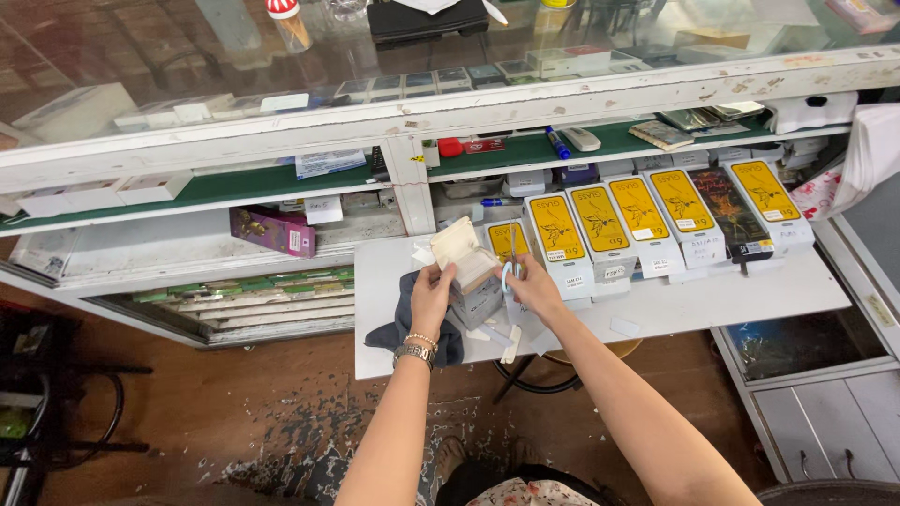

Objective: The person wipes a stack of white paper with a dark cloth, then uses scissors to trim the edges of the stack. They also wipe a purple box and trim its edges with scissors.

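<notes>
On the white pull-out board (pixel 712 300) under the glass counter, the left hand (pixel 431 295) holds a small grey box (pixel 473 298) with its cream lid flap standing open, fingers closed around the box side. Just beside it, the right hand (pixel 534 286) pinches a pair of scissors (pixel 510 274), blades pointing up. A dark cloth (pixel 405 323) lies under the left wrist. Behind the hands stands a row of yellow-fronted packets (pixel 637 217), leaning on the shelf
</notes>
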{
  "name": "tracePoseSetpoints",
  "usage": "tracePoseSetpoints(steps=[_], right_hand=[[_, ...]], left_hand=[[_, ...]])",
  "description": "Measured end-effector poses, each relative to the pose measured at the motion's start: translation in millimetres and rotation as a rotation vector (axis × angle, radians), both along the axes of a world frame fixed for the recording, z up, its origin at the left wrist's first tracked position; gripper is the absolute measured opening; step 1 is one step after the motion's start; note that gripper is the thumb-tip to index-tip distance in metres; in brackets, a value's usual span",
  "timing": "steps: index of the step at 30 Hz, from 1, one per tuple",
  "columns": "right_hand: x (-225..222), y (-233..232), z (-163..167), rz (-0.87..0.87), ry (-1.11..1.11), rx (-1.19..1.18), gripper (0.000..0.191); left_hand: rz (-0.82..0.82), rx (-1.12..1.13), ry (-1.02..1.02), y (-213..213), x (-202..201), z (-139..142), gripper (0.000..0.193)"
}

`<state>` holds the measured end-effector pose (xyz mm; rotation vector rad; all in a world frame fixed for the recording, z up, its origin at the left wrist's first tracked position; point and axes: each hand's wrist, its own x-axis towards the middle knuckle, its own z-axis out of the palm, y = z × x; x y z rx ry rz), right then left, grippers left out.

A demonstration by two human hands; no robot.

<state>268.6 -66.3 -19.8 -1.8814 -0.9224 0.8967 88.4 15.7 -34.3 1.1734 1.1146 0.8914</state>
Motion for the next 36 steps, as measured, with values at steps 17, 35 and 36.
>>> tracePoseSetpoints(steps=[17,35,36], right_hand=[[20.3,-84.7,-6.5,0.762,0.583,-0.139,0.062],[-12.0,-66.7,-39.5,0.546,0.573,-0.115,0.049],[-12.3,-66.9,-42.1,0.543,0.594,-0.093,0.048]], left_hand=[[0.156,-0.082,0.173,-14.0,-3.8,-14.3,0.02],[0.207,-0.204,0.001,-38.4,-1.3,-28.5,0.017],[0.202,-0.202,-0.008,-38.8,-1.7,-29.2,0.017]])
